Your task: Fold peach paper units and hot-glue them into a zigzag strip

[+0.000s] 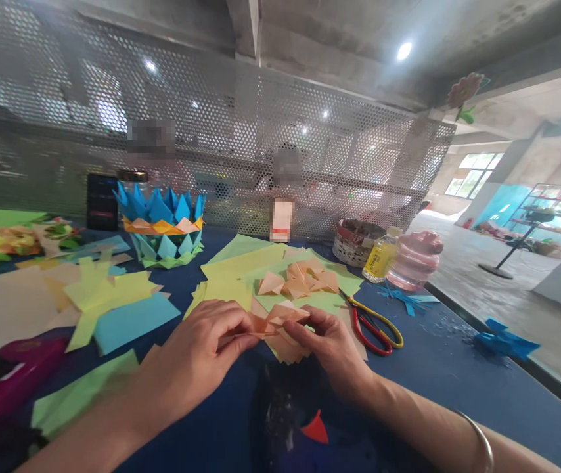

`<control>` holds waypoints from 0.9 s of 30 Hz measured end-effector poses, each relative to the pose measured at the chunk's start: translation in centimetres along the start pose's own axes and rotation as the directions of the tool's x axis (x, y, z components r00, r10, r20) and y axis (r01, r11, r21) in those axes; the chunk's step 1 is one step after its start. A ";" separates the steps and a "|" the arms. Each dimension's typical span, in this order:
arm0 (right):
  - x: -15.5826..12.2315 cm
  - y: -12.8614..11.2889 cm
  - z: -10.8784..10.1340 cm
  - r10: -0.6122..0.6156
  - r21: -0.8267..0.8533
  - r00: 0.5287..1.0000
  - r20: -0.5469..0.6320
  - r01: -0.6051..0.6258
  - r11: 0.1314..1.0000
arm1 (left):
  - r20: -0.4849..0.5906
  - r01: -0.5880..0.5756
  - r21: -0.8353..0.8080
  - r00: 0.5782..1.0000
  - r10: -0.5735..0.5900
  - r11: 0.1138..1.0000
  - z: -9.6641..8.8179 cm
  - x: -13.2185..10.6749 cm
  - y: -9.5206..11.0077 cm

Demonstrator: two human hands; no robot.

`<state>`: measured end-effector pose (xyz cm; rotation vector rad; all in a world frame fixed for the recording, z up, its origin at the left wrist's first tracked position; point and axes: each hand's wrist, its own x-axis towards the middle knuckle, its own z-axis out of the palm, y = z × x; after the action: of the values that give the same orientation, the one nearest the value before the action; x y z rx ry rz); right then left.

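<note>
My left hand [201, 345] and my right hand [327, 345] meet over a small folded piece of orange paper [280, 315] and pinch it between their fingers, just above the dark blue table [433, 368]. Under the hands lies a stack of orange paper squares [288, 348]. Beyond them several folded orange triangles [300, 279] rest on sheets of yellow-green paper [241, 266]. A metal bangle sits on my right wrist.
Red-and-yellow scissors [376, 325] lie right of my hands. A blue, orange and green folded-paper crown [162, 226] stands at the back left, with loose coloured sheets [98, 302] nearby. A basket [354, 240], a yellow bottle [379, 256] and a pink jar [416, 259] stand at the back right. A perforated metal screen runs behind.
</note>
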<state>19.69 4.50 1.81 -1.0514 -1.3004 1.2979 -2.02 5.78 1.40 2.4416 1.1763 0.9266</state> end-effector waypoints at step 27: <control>-0.4 0.0 0.2 0.046 -0.227 0.994 0.095 -0.023 0.974 | -0.014 0.015 0.101 1.000 -0.014 0.995 -0.3 -0.4 1.4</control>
<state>19.59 4.14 1.76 -1.1827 -1.5388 1.2625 -1.61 4.60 2.14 2.5055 1.2733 0.9013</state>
